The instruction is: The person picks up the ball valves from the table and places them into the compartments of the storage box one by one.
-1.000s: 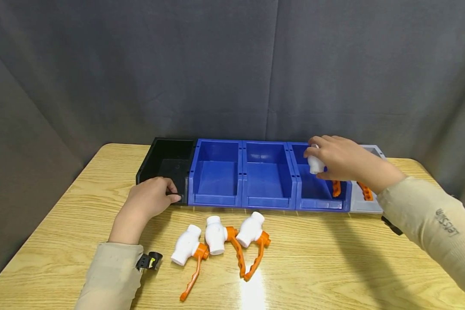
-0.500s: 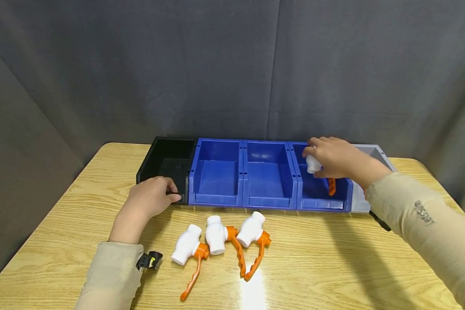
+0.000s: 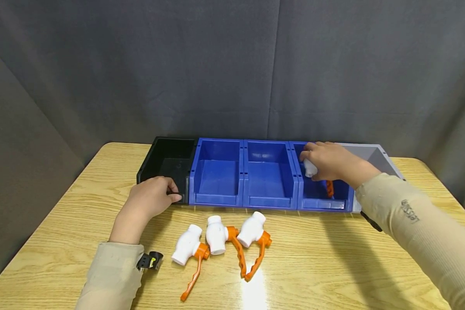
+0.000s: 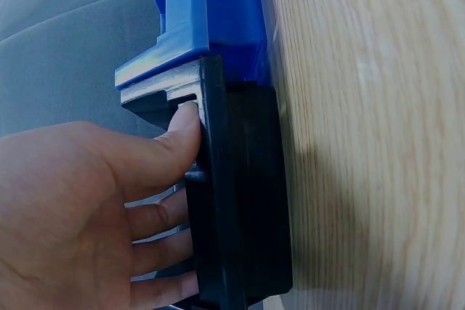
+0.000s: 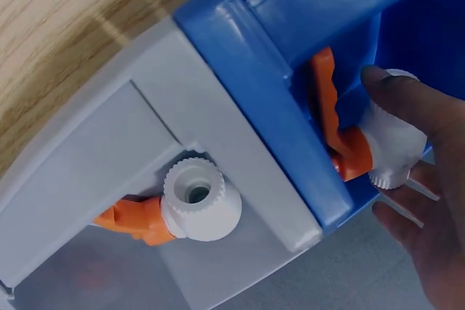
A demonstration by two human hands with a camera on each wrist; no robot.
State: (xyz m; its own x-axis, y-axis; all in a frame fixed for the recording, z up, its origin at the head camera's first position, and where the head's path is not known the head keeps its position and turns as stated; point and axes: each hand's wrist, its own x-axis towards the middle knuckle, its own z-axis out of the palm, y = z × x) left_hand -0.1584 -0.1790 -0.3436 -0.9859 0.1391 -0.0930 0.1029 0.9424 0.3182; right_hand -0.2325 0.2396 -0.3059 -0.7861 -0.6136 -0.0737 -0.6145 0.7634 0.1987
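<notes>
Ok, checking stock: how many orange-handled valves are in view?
5: three valves on the table, one valve in the right hand, one valve in the gray bin; more may be hidden there.

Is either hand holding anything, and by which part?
The right hand holds a ball valve by its white body, not its orange lever. The left hand touches the black bin's front rim; any grip is unclear.

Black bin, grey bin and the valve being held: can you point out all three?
Black bin (image 3: 173, 169): head view, on its bare inner floor.
Grey bin (image 5: 91, 152): right wrist view, on its front wall.
Held valve (image 5: 390, 140): right wrist view, on its white body.
</notes>
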